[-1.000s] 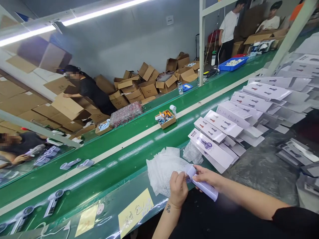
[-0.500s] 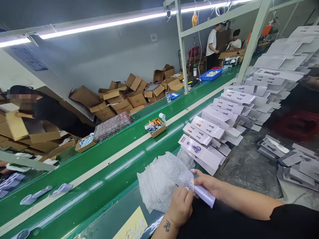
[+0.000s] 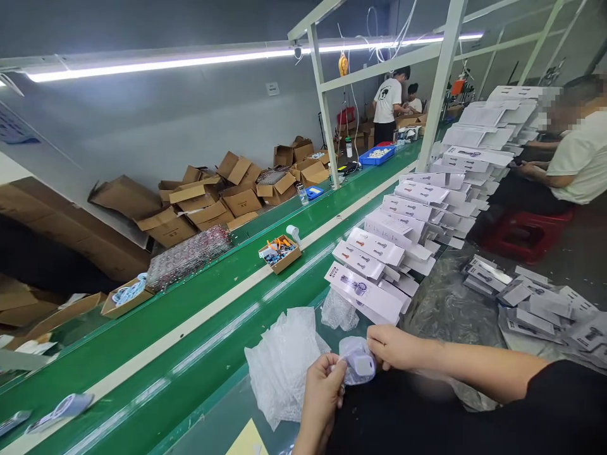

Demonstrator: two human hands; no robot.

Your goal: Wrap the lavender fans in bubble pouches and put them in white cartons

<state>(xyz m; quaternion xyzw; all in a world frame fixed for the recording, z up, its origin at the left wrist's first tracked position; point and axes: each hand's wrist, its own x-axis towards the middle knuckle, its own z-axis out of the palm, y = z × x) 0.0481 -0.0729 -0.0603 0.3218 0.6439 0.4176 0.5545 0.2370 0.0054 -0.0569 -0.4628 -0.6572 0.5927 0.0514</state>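
Observation:
A pale purple handheld fan (image 3: 364, 366) sits inside a clear bubble-wrap bag (image 3: 348, 346), held upright between my hands with its end toward me. My left hand (image 3: 326, 387) pinches the bag's left edge with thumb and fingers. On the other side, my right hand (image 3: 389, 346) is closed on the bag's right edge. Much of the fan's length is hidden from this angle. Just left of my hands, a pile of flat bubble-wrap bags (image 3: 279, 366) lies on the bench. Another crumpled bubble-wrap bag (image 3: 339, 311) is beyond them.
White printed cartons (image 3: 363, 292) stand in long overlapping rows to the right, with more flat boxes (image 3: 535, 303) behind. Across the green conveyor belt (image 3: 227, 297) sits a small parts box (image 3: 281, 256). A purple fan (image 3: 61, 409) lies on the belt. A co-worker (image 3: 576, 151) sits at right.
The fan has gone from lying slanted, handle toward me, to standing end-on inside the bag. My right hand has shifted from its body to the bag's edge. My view has swung right.

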